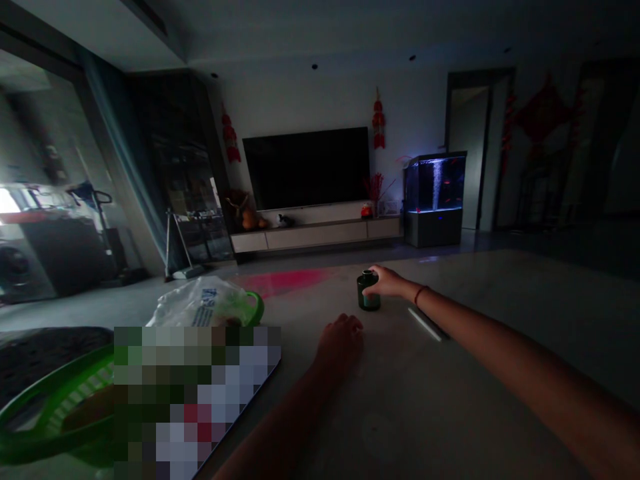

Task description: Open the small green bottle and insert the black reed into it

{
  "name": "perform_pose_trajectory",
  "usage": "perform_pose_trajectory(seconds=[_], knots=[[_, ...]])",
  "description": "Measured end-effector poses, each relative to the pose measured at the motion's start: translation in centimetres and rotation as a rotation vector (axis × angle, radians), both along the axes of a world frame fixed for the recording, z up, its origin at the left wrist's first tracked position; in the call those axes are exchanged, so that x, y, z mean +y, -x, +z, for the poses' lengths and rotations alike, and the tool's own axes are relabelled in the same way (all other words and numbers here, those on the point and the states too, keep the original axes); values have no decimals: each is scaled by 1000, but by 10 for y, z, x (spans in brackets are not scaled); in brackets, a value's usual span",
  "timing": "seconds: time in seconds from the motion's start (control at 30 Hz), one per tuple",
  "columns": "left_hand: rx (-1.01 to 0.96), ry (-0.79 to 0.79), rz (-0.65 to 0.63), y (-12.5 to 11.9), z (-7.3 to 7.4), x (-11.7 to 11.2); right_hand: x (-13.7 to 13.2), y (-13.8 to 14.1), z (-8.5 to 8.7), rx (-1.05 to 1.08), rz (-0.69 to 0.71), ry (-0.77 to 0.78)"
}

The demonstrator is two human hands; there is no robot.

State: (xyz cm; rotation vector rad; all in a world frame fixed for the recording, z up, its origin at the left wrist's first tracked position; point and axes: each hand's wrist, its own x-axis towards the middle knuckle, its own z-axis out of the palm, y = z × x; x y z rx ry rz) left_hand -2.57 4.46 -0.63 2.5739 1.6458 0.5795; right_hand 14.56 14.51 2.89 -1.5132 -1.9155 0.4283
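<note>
A small dark green bottle with a short neck stands upright on the table. My right hand reaches from the right and is closed around the bottle's right side and neck. Closer to me, my left hand rests on the tabletop with its fingers loosely bent and apart, holding nothing. It lies just in front of the bottle without touching it. A thin white stick lies on the table beneath my right forearm; its exact kind is hard to make out in the dim light.
Left on the table are green baskets, a white plastic bag and a blurred-out flat item. A pinkish-red patch shows at the table's far side. Beyond stand a television, a low cabinet and a lit fish tank.
</note>
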Motion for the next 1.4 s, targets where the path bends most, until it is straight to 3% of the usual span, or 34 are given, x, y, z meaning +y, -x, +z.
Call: perform_pose_trajectory(seconds=[0.37,0.43,0.6,0.7,0.8,0.9,1.1,1.2,1.3,1.4], knots=[[-8,-21,-12,1,0,1,-56,-36,14,98,589,232],[-7,-19,-6,1,-1,2,-60,-41,16,92,618,247],[-1,-18,-1,1,0,2,-74,-55,24,-99,444,153],[6,-12,-3,1,1,2,-91,-73,33,-437,171,57],[12,-6,-2,1,1,1,-107,-93,37,-816,-99,292],[16,0,7,1,1,1,-117,-105,36,-895,-140,472],[24,17,30,-1,3,0,-117,-112,34,-761,48,543],[28,23,30,-1,3,1,-111,-114,41,-628,207,685],[26,19,26,0,1,3,-103,-112,46,-146,441,778],[21,12,16,1,-1,4,-88,-100,44,433,502,649]])
